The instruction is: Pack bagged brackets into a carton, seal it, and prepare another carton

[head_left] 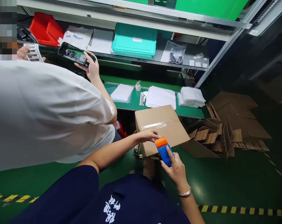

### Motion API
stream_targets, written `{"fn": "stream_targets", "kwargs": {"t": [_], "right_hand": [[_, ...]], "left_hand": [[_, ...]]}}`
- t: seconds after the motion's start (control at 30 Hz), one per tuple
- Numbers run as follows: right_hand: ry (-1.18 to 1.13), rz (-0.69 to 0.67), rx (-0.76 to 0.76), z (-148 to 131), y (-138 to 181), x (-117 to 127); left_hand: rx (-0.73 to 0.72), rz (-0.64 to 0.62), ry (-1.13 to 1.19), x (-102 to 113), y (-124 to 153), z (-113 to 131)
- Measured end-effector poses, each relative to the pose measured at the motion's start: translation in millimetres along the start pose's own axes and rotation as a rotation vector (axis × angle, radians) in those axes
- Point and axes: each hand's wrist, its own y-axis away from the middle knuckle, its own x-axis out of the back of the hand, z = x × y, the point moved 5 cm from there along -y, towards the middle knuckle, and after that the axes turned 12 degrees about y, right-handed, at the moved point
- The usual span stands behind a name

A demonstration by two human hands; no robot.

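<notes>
In the head view, a co-worker in a white shirt is running off the left edge, a pixelated block is covering the top corner, and the body is hiding the left end of the green table. Shadow on the right is making the folded cardboard hard to read. A blue-and-orange tool is hanging tilted above the near edge of a taped carton. The right hand is gripping its blue body firmly, index finger lying along the top, palm out of sight. The left arm is lying nearly straight, and the left hand is bunching its fingers at the orange end; whether they are pinching it, I cannot tell
</notes>
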Motion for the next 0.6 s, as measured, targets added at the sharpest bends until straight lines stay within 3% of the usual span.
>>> {"fn": "stream_targets", "kwargs": {"t": [0.13,0.27,0.6], "right_hand": [[-0.071,0.004,-0.04,-14,1,-2],[-0.065,0.036,-0.058,-14,-3,-7],[-0.024,-0.048,-0.052,-31,-4,-14]], "left_hand": [[0.074,-0.059,0.042,5,-5,-3],[0.093,-0.041,0.072,12,-12,-4],[0.141,-0.036,0.128,24,-5,-14]]}}
